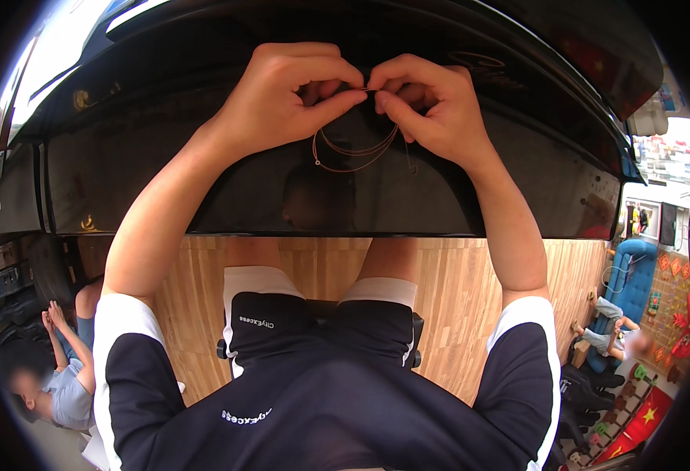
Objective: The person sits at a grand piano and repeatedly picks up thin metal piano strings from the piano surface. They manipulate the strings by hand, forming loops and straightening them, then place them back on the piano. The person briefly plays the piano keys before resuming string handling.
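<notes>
A thin copper-coloured guitar string (353,151), looped into a loose coil with a small ring at one end, hangs below my hands. My left hand (294,90) pinches part of it between thumb and forefinger. Close beside it, nearly touching, my right hand (431,102) pinches the same short stretch of string. The coil passes under both hands, and its upper part is hidden by my fingers. Behind and beneath it lies a glossy black surface (251,192), like a closed piano lid, which mirrors a dark shape.
The black surface's front edge runs above my knees, over a wooden floor (196,314). At the left sits a person in a light blue shirt (70,392). On the right, another person (616,334) rests on a blue sofa (624,275). Black bags (588,392) stand nearby.
</notes>
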### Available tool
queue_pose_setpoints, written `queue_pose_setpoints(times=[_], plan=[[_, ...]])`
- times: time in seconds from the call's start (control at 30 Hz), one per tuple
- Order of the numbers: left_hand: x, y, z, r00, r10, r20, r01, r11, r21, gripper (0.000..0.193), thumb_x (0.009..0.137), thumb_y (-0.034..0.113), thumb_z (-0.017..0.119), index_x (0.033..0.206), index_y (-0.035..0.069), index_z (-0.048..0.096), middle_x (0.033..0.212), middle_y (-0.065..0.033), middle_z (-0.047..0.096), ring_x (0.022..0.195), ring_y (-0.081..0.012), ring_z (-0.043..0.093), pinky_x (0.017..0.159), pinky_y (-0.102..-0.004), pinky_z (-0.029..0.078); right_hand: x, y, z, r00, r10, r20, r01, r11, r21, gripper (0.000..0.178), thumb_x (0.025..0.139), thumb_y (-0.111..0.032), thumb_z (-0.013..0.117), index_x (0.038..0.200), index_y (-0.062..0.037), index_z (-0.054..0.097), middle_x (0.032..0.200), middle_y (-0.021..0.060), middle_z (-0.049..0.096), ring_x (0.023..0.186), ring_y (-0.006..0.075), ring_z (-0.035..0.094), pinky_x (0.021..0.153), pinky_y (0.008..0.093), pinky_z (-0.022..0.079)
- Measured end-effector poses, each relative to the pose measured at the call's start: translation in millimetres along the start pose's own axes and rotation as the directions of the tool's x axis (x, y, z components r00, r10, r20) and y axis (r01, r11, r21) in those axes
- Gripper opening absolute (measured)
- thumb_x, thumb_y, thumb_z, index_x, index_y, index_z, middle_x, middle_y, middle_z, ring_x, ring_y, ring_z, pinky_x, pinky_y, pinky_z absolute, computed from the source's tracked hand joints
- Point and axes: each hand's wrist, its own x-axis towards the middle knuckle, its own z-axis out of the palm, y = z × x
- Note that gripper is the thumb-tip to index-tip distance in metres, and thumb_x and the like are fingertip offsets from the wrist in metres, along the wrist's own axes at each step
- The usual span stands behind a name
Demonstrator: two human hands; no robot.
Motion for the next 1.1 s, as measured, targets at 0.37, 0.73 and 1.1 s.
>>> queue_pose_setpoints(times=[0.37,0.73,1.1], plan=[[-2.5,-5.5,-1.6,0.988,-0.099,0.123,0.106,0.993,-0.058,0.006,0.078,0.002,0.077,0.08,0.002,0.071,0.063,-0.0021,0.055,0.051,-0.0091,0.048,0.047,-0.0254,0.036,7.5,3.9,-4.6,0.935,-0.335,-0.117,0.316,0.936,-0.157,0.013,0.08,0.0,0.077,0.09,-0.006,0.071,0.08,0.0003,0.067,0.053,0.0044,0.054,0.049,0.0193,0.038],[-1.2,-6.9,-1.1,0.975,-0.045,0.219,0.045,0.999,0.003,0.008,0.074,0.0,0.072,0.071,0.002,0.065,0.059,-0.0021,0.049,0.049,-0.0111,0.045,0.046,-0.0253,0.033,2.3,9.3,-12.6,0.708,-0.455,-0.54,0.42,0.886,-0.195,0.009,0.098,-0.001,0.061,0.105,-0.0018,0.055,0.078,0.0032,0.063,0.06,0.0051,0.056,0.054,0.017,0.043],[1.0,-4.7,-3.6,0.996,-0.035,0.076,0.037,0.999,-0.024,0.008,0.076,0.0,0.072,0.074,0.002,0.064,0.061,-0.0034,0.05,0.049,-0.0109,0.046,0.046,-0.0249,0.033,5.9,4.2,-10.8,0.838,-0.4,-0.372,0.264,0.892,-0.366,0.009,0.083,-0.002,0.075,0.088,-0.006,0.07,0.063,-0.0016,0.065,0.049,0.0026,0.053,0.046,0.0184,0.036]])
